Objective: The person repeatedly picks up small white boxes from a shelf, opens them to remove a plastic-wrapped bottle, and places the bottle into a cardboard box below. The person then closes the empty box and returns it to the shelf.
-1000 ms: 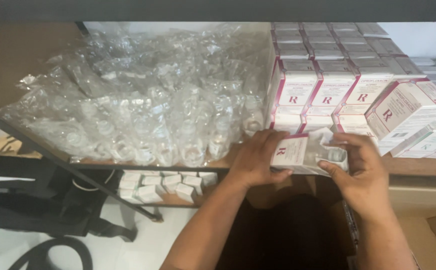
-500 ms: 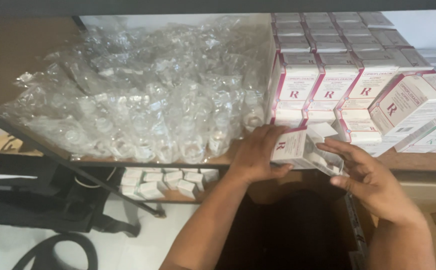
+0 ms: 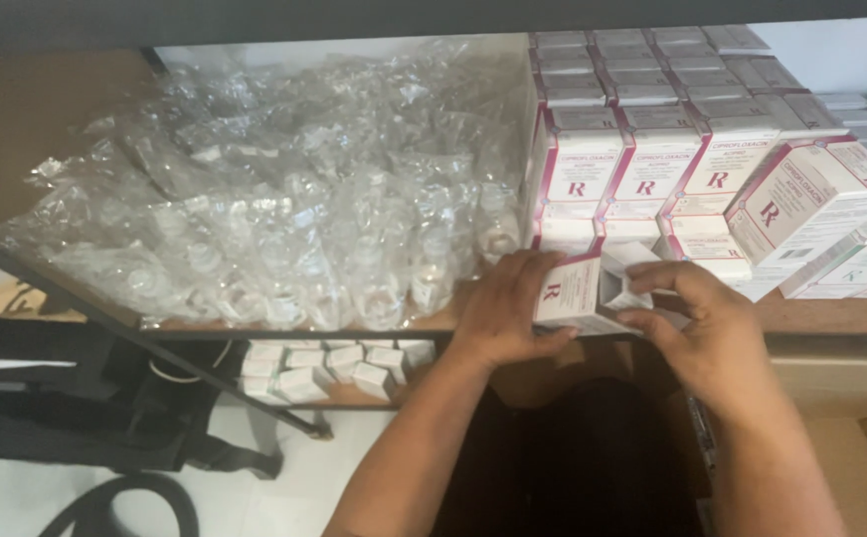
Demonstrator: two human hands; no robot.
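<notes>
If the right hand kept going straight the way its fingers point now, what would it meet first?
The right hand points left, its fingertips already at the open end flap of the small white carton that the left hand holds. It would press into that carton first, though depth is hard to judge.

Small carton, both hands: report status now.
Left hand grips small white carton at shelf edge. Right hand fingers at its open end flap. Stacked cartons close behind; bagged clear vials left.
</notes>
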